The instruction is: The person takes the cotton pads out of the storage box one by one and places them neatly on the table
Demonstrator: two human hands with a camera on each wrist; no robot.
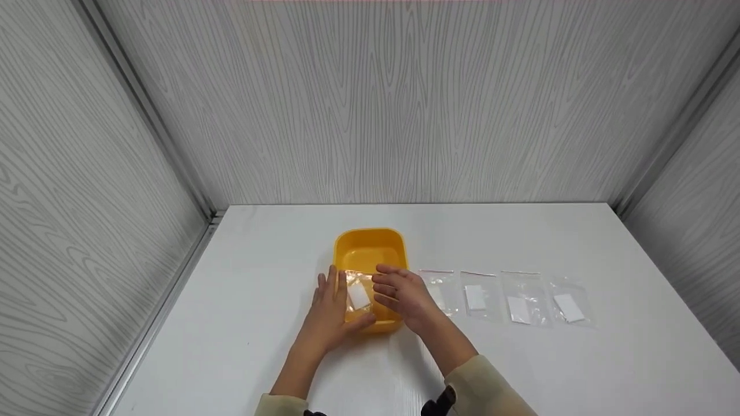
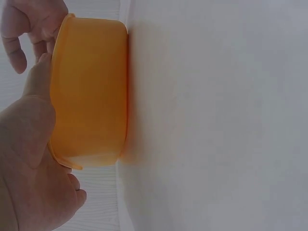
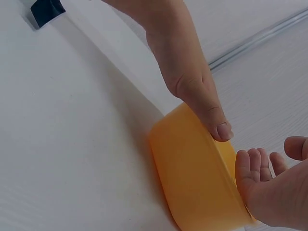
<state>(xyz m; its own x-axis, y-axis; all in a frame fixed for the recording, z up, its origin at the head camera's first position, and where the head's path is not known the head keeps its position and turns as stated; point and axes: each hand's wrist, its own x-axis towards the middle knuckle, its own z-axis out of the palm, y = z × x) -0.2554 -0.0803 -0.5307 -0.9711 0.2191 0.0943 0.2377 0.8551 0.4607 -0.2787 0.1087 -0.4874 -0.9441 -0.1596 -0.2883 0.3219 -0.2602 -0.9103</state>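
A yellow plastic tub point(image 1: 370, 251) stands on the white table. Inside its near half, between the two hands, shows a small clear zip bag point(image 1: 358, 296) with a white rectangular piece in it. My left hand point(image 1: 328, 319) lies over the tub's left rim, fingers extended forward and thumb spread along the near side. Over the right rim is my right hand point(image 1: 407, 297), its fingers loosely bent toward the bag. The left wrist view shows the tub's outer wall point(image 2: 91, 91) with the left thumb at its rim.
To the right of the tub, several similar clear bags point(image 1: 520, 309) with white pieces lie in a row on the table point(image 1: 277, 242). Wood-grain panels point(image 1: 393, 115) enclose the table at the back and both sides.
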